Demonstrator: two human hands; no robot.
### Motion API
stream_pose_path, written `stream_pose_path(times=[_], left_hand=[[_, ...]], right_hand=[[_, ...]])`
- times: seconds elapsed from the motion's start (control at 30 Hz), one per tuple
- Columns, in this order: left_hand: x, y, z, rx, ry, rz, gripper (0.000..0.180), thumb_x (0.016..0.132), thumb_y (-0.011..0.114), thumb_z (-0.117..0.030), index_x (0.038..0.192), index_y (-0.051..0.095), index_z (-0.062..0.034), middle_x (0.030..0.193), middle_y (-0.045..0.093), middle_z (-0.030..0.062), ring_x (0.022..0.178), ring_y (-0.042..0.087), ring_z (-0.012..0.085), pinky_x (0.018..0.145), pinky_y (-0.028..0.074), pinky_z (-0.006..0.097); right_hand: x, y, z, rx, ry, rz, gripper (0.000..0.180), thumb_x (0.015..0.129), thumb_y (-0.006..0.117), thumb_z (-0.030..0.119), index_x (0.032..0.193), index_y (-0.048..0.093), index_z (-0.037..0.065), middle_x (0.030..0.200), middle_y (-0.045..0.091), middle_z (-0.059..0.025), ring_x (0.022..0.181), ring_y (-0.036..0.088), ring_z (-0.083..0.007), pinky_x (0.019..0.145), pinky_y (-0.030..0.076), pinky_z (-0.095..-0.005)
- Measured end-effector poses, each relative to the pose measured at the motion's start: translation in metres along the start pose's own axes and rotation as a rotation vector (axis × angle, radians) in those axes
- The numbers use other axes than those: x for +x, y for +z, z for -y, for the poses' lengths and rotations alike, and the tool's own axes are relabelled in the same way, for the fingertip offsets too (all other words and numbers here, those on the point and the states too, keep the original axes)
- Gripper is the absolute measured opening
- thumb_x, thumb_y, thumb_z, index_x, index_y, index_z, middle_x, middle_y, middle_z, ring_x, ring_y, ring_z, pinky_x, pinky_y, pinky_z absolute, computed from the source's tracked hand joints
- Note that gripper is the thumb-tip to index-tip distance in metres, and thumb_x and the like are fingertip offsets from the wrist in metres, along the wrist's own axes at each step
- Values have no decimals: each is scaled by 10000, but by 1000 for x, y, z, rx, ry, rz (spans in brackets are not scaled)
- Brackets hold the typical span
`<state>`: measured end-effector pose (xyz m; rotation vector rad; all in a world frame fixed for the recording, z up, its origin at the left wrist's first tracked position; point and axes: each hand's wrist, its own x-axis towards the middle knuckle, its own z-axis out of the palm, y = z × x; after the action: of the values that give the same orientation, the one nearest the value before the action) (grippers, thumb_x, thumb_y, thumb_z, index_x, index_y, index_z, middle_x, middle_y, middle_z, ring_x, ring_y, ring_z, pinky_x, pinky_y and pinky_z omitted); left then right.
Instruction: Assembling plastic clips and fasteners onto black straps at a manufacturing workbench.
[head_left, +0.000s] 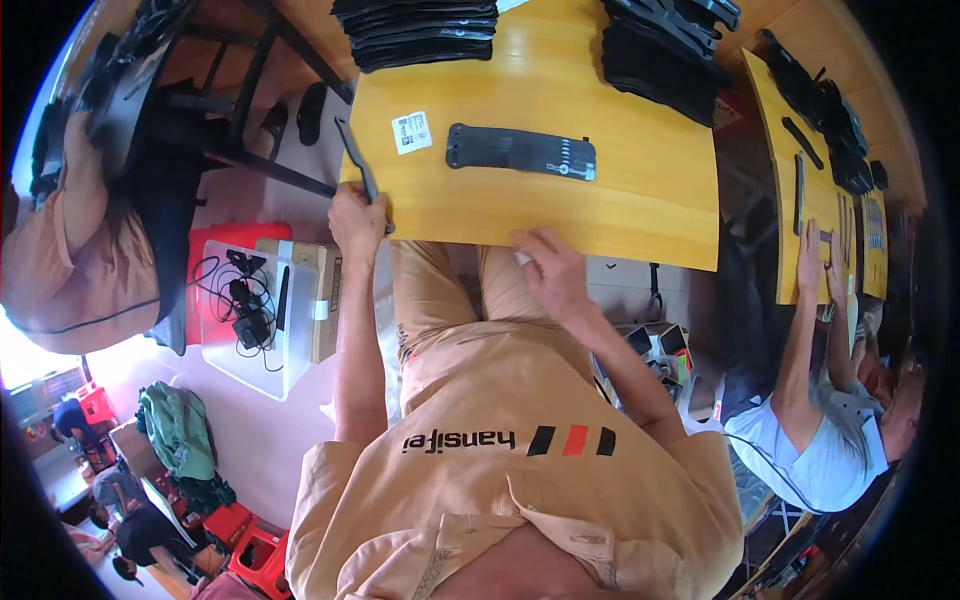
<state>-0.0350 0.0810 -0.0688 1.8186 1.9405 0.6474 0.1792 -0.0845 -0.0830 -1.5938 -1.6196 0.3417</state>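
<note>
My left hand (pixel 357 222) is closed round a long narrow black strip (pixel 358 160) at the left edge of the yellow table (pixel 640 215). The strip's upper part sticks out beyond the fingers, slanting along the edge. My right hand (pixel 556 275) is at the table's front edge with its fingers bent together. A small pale bit shows between thumb and fingers, too small to name. Ahead of both hands a flat black sleeve-like piece (pixel 520 150) with white print lies crosswise. Left of it is a white printed label (pixel 410 132).
Stacks of flat black pieces stand at the table's far left (pixel 415 35) and far right (pixel 660 70). A clear plastic bin (pixel 285 345) with black cables is on the left. At the right, a co-worker's hands (pixel 812 260) work at another yellow table. Another person sits at the left.
</note>
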Motion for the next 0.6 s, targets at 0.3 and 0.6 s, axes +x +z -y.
stream_pose_path(times=[0.3, 0.6], left_hand=[[-80, 2, -35, -1089, -225, 292, 104, 804, 594, -66, 889, 538, -46, 642, 539, -24, 453, 435, 23, 379, 306, 160], [-99, -12, -41, -1300, -246, 653, 230, 857, 537, -89, 1057, 531, 23, 861, 602, 59, 659, 592, 109, 573, 475, 185]], right_hand=[[20, 40, 60, 826, 473, 197, 250, 806, 509, -8, 1037, 422, 32, 780, 551, -64, 767, 532, -123, 645, 445, -238], [23, 17, 38, 1788, 1099, 305, 173, 803, 549, 75, 968, 497, 57, 692, 509, -57, 342, 317, -48, 307, 223, -185]])
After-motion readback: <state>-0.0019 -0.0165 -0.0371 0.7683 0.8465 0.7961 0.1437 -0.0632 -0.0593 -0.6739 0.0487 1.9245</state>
